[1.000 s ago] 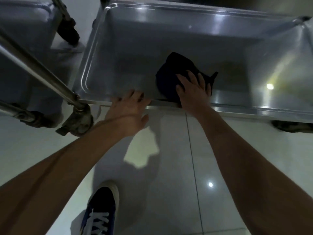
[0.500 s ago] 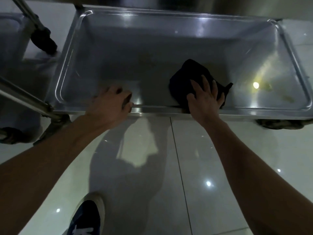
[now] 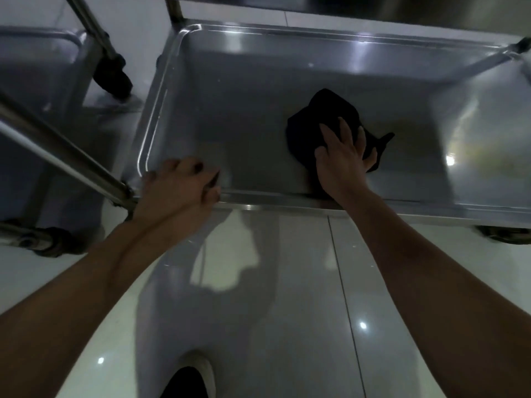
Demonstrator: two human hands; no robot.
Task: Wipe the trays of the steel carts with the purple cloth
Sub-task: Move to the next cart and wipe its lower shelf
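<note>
Steel tray (image 3: 258, 90): left hand (image 3: 178, 193) grips near rim; right hand (image 3: 342, 159) presses cloth (image 3: 319, 122).

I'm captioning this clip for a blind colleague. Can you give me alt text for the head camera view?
A person's right hand presses a dark cloth flat on the floor of a steel cart tray, while the left hand grips the tray's near rim. A second steel cart stands to the left on a glossy tiled floor.

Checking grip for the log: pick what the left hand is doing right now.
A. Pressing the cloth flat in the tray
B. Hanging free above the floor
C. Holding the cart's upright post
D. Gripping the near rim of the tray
D: the left hand has its fingers curled over the near rim of the tray, while the right hand presses the cloth.
</note>
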